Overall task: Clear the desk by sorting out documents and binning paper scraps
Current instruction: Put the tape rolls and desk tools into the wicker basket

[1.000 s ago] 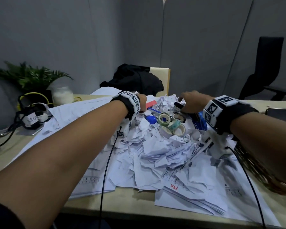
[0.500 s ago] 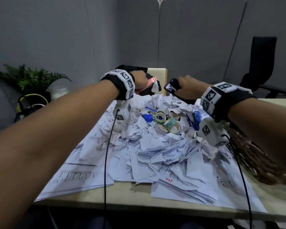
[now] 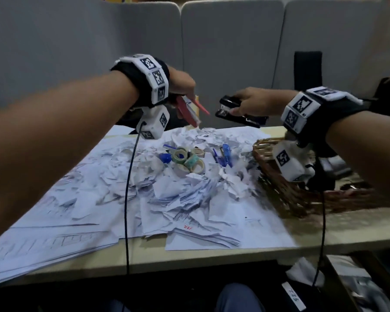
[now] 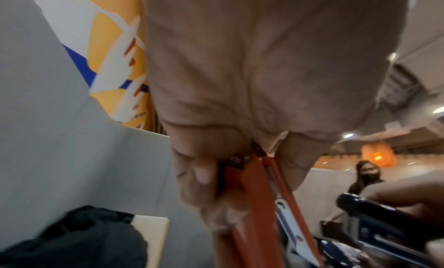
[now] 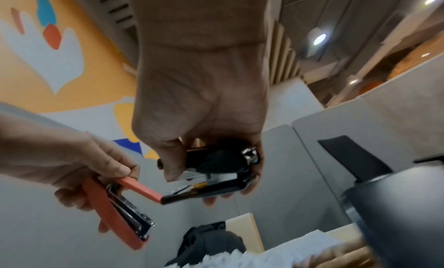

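My left hand (image 3: 181,83) gripped one orange-red metal stapler (image 3: 189,110), its arm hinged apart; my fingers (image 4: 199,179) curled round its rear, hidden in the head view by my wristband. My right hand (image 3: 257,102) clasped one black stapler (image 3: 239,111). Both hung mid-frame above the heap of torn white paper scraps (image 3: 189,188), too jumbled to count, spread over flat printed sheets (image 3: 54,233) on the beige desk (image 3: 324,233). Four tape rolls (image 3: 189,161) lay below, centre; the brown wicker basket (image 3: 286,188) at right was partly covered by my wrist.
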Demonstrator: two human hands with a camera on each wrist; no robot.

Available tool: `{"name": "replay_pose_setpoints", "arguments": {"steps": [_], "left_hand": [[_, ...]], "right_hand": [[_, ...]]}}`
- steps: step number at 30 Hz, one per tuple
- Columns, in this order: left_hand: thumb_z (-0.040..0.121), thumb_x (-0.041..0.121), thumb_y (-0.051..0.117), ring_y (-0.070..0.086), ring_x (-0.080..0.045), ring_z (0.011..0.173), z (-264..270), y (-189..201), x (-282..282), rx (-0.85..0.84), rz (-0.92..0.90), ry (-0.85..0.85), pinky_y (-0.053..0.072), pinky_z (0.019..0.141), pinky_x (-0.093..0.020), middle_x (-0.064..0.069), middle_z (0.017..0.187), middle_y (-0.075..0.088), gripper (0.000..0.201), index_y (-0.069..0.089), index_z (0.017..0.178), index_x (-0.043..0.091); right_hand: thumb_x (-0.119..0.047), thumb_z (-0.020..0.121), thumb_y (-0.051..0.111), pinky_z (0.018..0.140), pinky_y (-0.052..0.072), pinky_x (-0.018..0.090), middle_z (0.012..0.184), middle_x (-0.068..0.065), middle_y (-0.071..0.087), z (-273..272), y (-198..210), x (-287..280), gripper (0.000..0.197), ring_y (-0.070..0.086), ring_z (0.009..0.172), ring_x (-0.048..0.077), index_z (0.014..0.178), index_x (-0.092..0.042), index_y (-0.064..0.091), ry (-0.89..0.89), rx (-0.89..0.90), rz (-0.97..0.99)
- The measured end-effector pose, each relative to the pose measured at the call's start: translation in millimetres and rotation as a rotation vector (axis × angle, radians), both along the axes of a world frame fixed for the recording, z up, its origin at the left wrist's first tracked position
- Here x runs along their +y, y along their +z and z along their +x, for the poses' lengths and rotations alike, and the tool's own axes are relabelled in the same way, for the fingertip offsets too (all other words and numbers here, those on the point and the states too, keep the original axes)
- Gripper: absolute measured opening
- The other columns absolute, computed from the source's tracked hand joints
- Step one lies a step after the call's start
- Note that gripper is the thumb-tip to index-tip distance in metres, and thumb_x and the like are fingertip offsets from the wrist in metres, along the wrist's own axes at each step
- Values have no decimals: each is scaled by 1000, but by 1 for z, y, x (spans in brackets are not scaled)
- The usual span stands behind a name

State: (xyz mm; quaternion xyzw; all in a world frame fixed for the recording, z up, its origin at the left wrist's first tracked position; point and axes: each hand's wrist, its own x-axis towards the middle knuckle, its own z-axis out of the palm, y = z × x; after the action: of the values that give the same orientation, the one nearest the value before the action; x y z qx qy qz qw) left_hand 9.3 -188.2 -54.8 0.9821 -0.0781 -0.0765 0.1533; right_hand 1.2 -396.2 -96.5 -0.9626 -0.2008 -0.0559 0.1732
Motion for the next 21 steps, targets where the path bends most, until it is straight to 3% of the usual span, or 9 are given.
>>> {"name": "replay_pose_setpoints", "arguments": {"steps": [3, 6, 9, 11, 13, 15, 17, 20, 21], "left_hand": [[100, 20, 41, 43, -18, 45, 5, 3, -42, 10, -89, -108, 31, 40, -19, -15, 72, 70, 26, 56, 88, 3], [100, 28, 45, 48, -18, 54, 7, 1, -85, 26, -87, -199, 35, 48, -24, -22, 93, 72, 36, 63, 94, -3], [99, 25, 50, 58, -20, 61, 1, -6, -122, 39, -111, -321, 42, 47, -24, -21, 99, 71, 30, 63, 98, -2], [99, 24, 50, 62, -20, 63, -6, -11, -147, 86, -162, -381, 44, 48, -23, -19, 96, 71, 24, 61, 92, 3], [99, 22, 48, 63, -21, 63, -11, -17, -171, 130, -199, -425, 44, 48, -22, -19, 89, 70, 25, 57, 81, 8], [98, 21, 50, 63, -23, 62, -14, -24, -194, 122, -243, -442, 44, 48, -22, -16, 78, 67, 28, 53, 72, 10], [97, 23, 53, 64, -22, 61, -16, -30, -216, 89, -265, -461, 45, 51, -23, -14, 74, 65, 29, 53, 70, 11], [96, 26, 55, 60, -21, 63, -18, -36, -244, 69, -260, -487, 46, 55, -25, -12, 77, 62, 24, 57, 80, 8], [96, 26, 56, 59, -21, 64, -19, -37, -252, 64, -241, -492, 47, 56, -27, -12, 79, 62, 22, 59, 86, 6]], "right_hand": [[-14, 91, 64, 80, 42, 27, 115, 8, 60, -19, 17, -44, 40, 55, 95, 21, 130, -7, 55, -57, -11, 24], [-9, 84, 73, 87, 48, 36, 112, 6, 66, -34, 28, -98, 40, 61, 98, 26, 122, -10, 62, -99, 45, -65], [-9, 81, 75, 77, 53, 44, 96, 14, 71, -48, 21, -146, 20, 64, 87, 33, 101, -9, 72, -114, 230, -212], [2, 82, 72, 58, 52, 31, 82, 12, 69, -54, 8, -175, 16, 60, 69, 27, 96, -5, 71, -98, 384, -214], [8, 81, 69, 48, 46, 20, 73, 8, 64, -59, -8, -198, 17, 58, 57, 12, 96, 0, 68, -127, 455, -229], [8, 82, 70, 47, 45, 16, 74, 2, 63, -59, -22, -217, 24, 57, 56, 4, 104, 0, 67, -181, 439, -309], [7, 83, 69, 48, 45, 15, 79, 0, 63, -55, -35, -231, 29, 57, 62, 6, 110, -4, 65, -235, 438, -366], [8, 81, 69, 52, 45, 12, 81, 0, 62, -53, -51, -237, 28, 57, 61, 1, 105, -6, 64, -228, 447, -432], [7, 80, 71, 57, 48, 16, 83, 1, 63, -50, -56, -239, 29, 59, 66, 4, 104, -8, 64, -216, 430, -444]]}}
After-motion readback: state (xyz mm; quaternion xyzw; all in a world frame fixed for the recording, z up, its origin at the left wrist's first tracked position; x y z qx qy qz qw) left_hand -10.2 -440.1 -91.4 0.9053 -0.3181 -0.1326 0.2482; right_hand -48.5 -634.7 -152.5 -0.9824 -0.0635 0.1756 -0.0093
